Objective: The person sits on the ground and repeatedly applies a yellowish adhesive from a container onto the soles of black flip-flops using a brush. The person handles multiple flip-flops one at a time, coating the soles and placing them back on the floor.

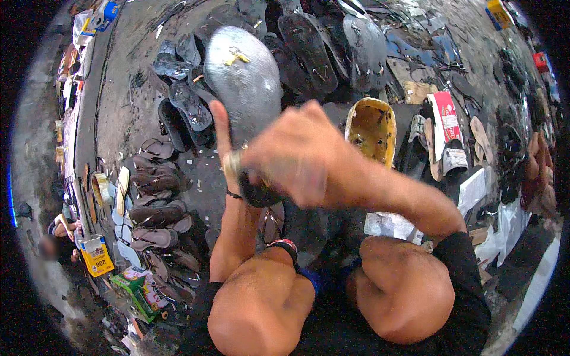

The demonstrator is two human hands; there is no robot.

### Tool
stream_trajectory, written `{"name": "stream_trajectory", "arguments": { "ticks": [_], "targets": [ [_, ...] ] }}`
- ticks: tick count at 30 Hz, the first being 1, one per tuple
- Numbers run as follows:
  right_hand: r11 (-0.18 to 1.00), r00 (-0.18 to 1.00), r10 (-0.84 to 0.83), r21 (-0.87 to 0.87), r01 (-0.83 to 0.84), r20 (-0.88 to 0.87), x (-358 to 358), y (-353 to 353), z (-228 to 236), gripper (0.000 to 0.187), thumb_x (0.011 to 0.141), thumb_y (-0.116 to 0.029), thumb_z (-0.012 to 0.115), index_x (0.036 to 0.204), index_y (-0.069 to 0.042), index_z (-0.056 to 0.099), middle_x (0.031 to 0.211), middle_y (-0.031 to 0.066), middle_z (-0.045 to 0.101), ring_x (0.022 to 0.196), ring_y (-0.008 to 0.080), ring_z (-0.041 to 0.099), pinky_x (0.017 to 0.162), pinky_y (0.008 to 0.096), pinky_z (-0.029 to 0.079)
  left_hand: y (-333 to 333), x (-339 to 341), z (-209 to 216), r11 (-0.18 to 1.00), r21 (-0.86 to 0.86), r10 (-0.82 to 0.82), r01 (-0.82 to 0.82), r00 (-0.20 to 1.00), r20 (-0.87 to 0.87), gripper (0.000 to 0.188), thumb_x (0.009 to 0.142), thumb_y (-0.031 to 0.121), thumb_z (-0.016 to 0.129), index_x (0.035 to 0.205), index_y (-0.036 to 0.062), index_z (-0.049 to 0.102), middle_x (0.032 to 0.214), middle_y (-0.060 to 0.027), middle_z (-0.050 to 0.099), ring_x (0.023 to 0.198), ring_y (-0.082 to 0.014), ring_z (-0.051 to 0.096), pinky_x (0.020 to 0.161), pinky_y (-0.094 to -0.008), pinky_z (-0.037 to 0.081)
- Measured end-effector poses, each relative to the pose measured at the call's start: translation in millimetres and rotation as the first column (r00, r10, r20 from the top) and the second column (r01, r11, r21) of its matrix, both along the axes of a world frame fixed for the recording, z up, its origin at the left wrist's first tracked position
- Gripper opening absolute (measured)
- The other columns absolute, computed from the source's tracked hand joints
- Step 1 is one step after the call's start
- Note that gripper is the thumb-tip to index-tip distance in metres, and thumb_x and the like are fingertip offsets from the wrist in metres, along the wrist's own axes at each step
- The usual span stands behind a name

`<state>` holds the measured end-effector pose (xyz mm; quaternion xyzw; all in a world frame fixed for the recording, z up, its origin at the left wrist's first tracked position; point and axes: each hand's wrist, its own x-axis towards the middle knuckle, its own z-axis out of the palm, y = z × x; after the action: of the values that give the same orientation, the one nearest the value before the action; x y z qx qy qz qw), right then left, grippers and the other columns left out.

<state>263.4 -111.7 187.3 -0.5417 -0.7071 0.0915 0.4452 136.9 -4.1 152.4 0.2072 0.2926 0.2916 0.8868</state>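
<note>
My left hand [224, 139] is raised between my knees, one finger pointing up and the rest largely hidden behind the right hand. A dark rounded piece [259, 191] shows against it; its kind is unclear. Across it, my right hand [303, 157] is closed in a fist and smeared by motion, so what it grips is hidden. Just beyond both hands stands a large shiny silver metal form [243, 83] with a rounded top and a small yellowish scrap [237, 57] on it. Right of my fist is a yellow oval tub [391, 139] with dark bits inside.
Dark soles [306, 50] lie at the far side. Brown sandals [155, 213] line the left, near a yellow box [97, 256] and a green box [141, 291]. At right are a red-and-white packet [442, 115], tan soles [478, 137] and clear plastic [510, 222].
</note>
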Motion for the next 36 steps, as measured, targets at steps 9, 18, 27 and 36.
{"name": "stream_trajectory", "arguments": {
  "ticks": [9,18,27,36],
  "targets": [
    [0.987,0.999,0.032,0.153,-0.038,0.044,-21.1,-27.8,5.9,0.037,0.079,-0.023,0.065,0.115,-0.016,0.065,0.092,-0.0005,0.06,0.088,0.0212,0.06,0.076,0.0405,0.044,10.0,9.6,-3.4,0.992,-0.119,-0.043,0.047,0.998,0.036,0.068,0.09,0.069,0.057,0.121,0.008,0.062,0.095,-0.0099,0.072,0.069,-0.0238,0.071,0.057,-0.0353,0.059],
    [0.558,0.518,-0.824,-0.492,0.668,-0.232,69.9,-100.8,-87.5,0.022,0.09,-0.015,0.073,0.108,-0.002,0.073,0.092,0.0122,0.075,0.077,0.0196,0.072,0.071,0.0324,0.056,33.5,-27.3,-20.0,0.943,-0.128,0.302,-0.308,0.951,-0.069,0.072,0.097,0.065,0.049,0.124,-0.0004,0.058,0.102,-0.0134,0.068,0.072,-0.0231,0.061,0.063,-0.0329,0.052],
    [0.361,0.61,-0.724,-0.577,0.732,0.321,58.9,-164.2,-89.0,0.03,0.09,-0.027,0.069,0.104,-0.001,0.069,0.085,0.0238,0.071,0.079,0.0421,0.069,0.07,0.0473,0.055,30.6,-33.6,-51.0,0.991,-0.126,-0.029,0.051,0.985,0.168,0.065,0.095,0.061,0.058,0.121,0.0009,0.06,0.099,-0.0122,0.069,0.075,-0.0201,0.064,0.068,-0.0336,0.053],
    [0.871,0.523,-0.477,-0.458,0.176,-0.706,32.4,-79.0,-12.0,0.028,0.091,-0.021,0.074,0.111,-0.002,0.07,0.101,0.0057,0.072,0.09,0.014,0.066,0.082,0.0335,0.054,14.7,-11.8,-34.1,0.983,-0.037,-0.172,0.18,0.971,0.165,0.076,0.092,0.07,0.052,0.111,-0.0031,0.065,0.096,-0.0149,0.072,0.077,-0.0263,0.07,0.067,-0.0343,0.06]
  ]
}}
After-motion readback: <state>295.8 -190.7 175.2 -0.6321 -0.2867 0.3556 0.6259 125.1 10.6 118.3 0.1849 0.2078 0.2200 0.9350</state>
